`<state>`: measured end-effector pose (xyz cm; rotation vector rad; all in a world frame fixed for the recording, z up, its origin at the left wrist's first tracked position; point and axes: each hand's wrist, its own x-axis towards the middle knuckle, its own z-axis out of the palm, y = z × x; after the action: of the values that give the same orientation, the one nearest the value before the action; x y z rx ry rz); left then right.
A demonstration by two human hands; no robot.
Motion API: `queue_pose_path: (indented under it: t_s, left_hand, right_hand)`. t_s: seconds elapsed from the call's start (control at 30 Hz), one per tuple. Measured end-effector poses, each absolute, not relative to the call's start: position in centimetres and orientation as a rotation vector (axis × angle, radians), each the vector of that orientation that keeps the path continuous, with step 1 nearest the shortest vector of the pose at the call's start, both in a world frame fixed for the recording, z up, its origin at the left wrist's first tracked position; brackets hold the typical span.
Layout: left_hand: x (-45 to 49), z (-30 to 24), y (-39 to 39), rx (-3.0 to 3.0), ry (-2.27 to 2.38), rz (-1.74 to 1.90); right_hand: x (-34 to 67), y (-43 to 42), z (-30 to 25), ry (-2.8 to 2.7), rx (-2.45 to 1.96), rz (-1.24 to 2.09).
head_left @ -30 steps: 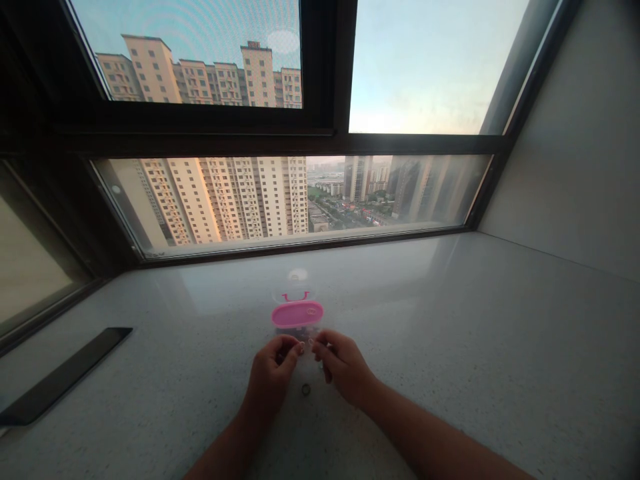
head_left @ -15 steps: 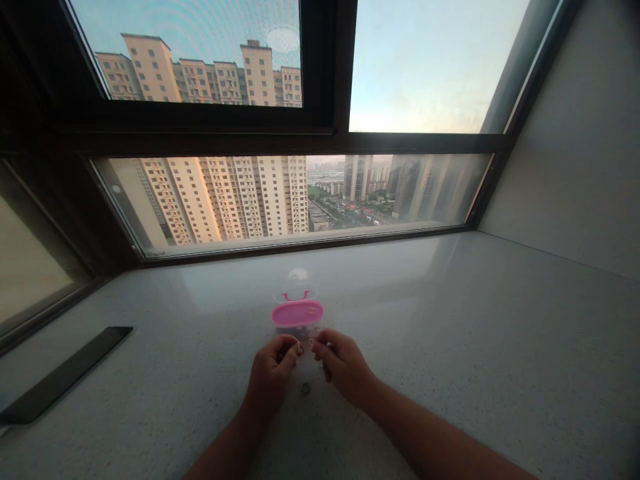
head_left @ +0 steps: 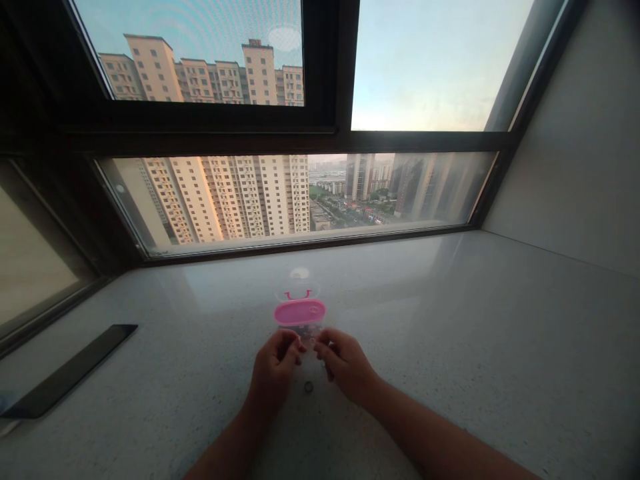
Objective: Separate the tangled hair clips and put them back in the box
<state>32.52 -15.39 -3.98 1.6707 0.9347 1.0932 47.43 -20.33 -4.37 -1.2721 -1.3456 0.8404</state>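
Observation:
My left hand is closed in a pinch above the sill, its thumb and forefinger meeting on something small that I cannot make out. Facing it across a narrow gap, my right hand pinches a small pale loop between thumb and fingertips. Just beyond both hands stands a small clear case with a pink oval top and a pink handle; my fingers partly hide its front. On the surface below the hands lies a small dark ring.
The pale speckled windowsill spreads around the hands. A long dark flat object lies at the left. Dark window frames edge the back, with tall buildings outside, and a plain wall rises at the right.
The view has shifted slightly, so everything sits a little further right. Both hands keep nearly the same pinched pose, and the case and the ring stay where they were.

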Motion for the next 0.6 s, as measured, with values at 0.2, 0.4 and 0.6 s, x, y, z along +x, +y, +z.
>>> queue_pose_path:
  t_s: [0.2,0.4,0.6]
  left_hand:
    - [32.55,-4.24,-15.38,1.675,0.926,1.074]
    - [32.60,-4.36,-15.25,1.683,0.950,1.080]
    - [32.61,-4.35,-15.35,1.719,0.963,1.084]
  right_hand:
    - [47.50,-20.46,-4.25,-1.359,-1.273,0.851]
    - [47.55,-20.53,-4.07,-1.377,-1.266,0.867]
    - [47.56,-20.43,-4.16,-1.408,-1.286,0.865]
